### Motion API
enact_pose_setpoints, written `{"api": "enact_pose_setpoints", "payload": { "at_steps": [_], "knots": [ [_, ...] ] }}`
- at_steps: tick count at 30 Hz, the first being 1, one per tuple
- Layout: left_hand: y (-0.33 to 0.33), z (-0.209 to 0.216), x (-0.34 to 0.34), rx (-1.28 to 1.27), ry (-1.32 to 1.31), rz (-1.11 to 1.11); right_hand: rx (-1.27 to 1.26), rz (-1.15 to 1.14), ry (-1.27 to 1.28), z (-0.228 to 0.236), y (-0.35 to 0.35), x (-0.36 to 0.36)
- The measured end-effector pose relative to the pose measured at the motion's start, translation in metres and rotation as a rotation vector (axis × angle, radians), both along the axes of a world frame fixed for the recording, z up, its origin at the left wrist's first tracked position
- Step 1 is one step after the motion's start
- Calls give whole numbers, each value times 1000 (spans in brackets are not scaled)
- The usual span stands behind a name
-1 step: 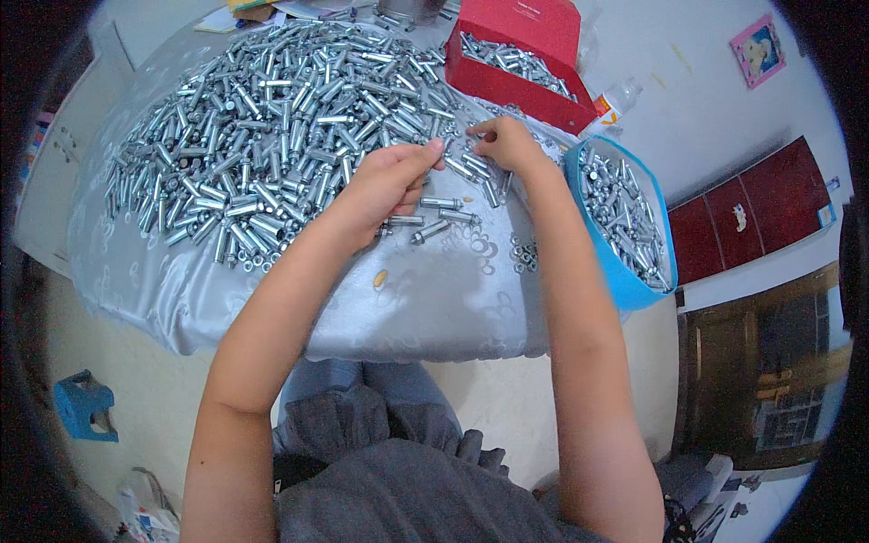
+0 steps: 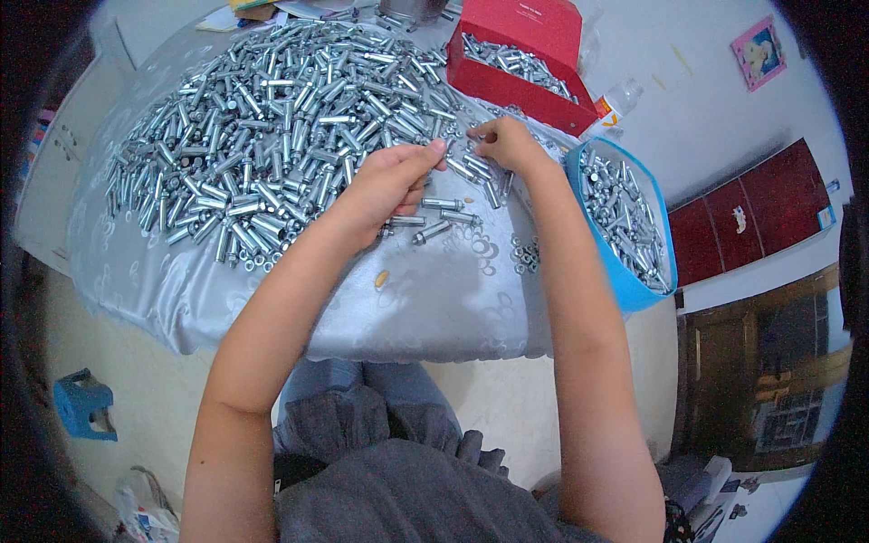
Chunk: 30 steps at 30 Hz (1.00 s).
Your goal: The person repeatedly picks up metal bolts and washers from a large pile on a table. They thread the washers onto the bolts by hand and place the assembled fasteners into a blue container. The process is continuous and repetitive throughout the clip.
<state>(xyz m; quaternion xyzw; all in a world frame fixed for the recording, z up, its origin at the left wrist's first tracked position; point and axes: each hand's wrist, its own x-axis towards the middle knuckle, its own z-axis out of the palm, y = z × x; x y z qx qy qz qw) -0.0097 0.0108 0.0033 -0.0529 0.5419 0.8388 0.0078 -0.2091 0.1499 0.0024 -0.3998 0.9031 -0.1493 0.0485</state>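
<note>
Nearest to me I see my own lap in grey cloth [image 2: 398,489], with both bare forearms running up from the lower edge toward the table. On the floor at near left sits a small blue stool [image 2: 83,404].

The table is covered by a shiny silver-grey tablecloth [image 2: 434,308]. On its near bare part lie a few loose metal sleeve bolts [image 2: 444,217] and, a little to the right, a small cluster of nuts [image 2: 525,253].

My left hand [image 2: 385,185] is curled narrow, fingers pinched toward the thumb at the near edge of the heap; it seems to grip a small metal part, but I cannot tell exactly what. My right hand [image 2: 507,145] is just beside it, fingers closed in a pinch on a small piece that reaches toward the left fingertips; the two hands nearly meet.

Compared with the earlier frame, I see no real shift: both hands sit in the same spot at the edge of the heap, and the loose bolts lie as they did.

To the right, a blue plastic basin [image 2: 634,290] hangs over the table edge, filled with finished bolts. Farther left spreads the big heap of silver sleeve bolts [image 2: 272,127]. At the far side stands an open red cardboard box [image 2: 534,36] holding more bolts, with a clear plastic bottle [image 2: 615,101] just beside it.
</note>
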Motion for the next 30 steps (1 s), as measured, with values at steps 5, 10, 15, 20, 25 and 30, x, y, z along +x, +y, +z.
{"api": "enact_pose_setpoints", "payload": {
  "at_steps": [5,10,15,20,25,30],
  "knots": [
    [1,1,0,-15,-5,6,109,64,67,3,-9,-7],
    [0,-4,0,-19,4,2,103,75,92,-1,-11,-8],
    [0,-4,0,-25,7,4,0,49,132,-4,-6,-1],
    [1,0,2,-42,0,-2,-301,-47,-14,-9,8,8],
    [-2,-3,0,-2,3,20,-843,-14,-621,16,4,74],
    [1,-3,-1,-56,5,107,-1076,60,-964,15,5,111]
  ]
}}
